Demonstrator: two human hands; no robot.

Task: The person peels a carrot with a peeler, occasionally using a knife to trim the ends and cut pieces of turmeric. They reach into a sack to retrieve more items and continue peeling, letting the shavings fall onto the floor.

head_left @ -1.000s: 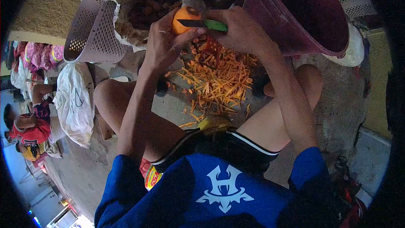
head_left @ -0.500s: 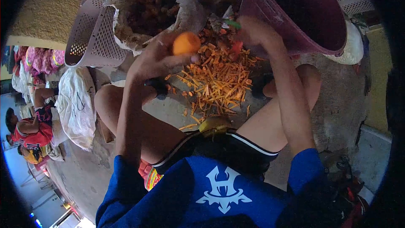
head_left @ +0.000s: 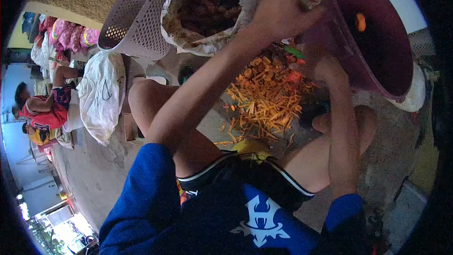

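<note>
My left hand (head_left: 295,7) is raised beside the rim of a large purple tub (head_left: 347,42), with its fingers apart and no vegetable in them. An orange piece (head_left: 361,21) shows inside the tub's mouth, apart from the hand. My right hand (head_left: 328,68) is low at the tub's near side, blurred, its fingers bent round something that I cannot make out. Just left of it are a green thing (head_left: 294,52) and a red thing (head_left: 293,78). Below them a heap of orange peelings and pieces (head_left: 266,101) lies on the floor between my legs.
An open white sack (head_left: 172,26) of dark reddish-brown roots stands at the back, beside a perforated pale basket (head_left: 148,35). A full white sack (head_left: 101,97) lies at left. Farther left, a person in red (head_left: 47,111) sits near others. A yellow object (head_left: 252,150) is between my thighs.
My left hand has moved right and up to the tub and let go of the round orange vegetable. An orange piece now shows in the tub. The view has shifted, and my right hand appears lower.
</note>
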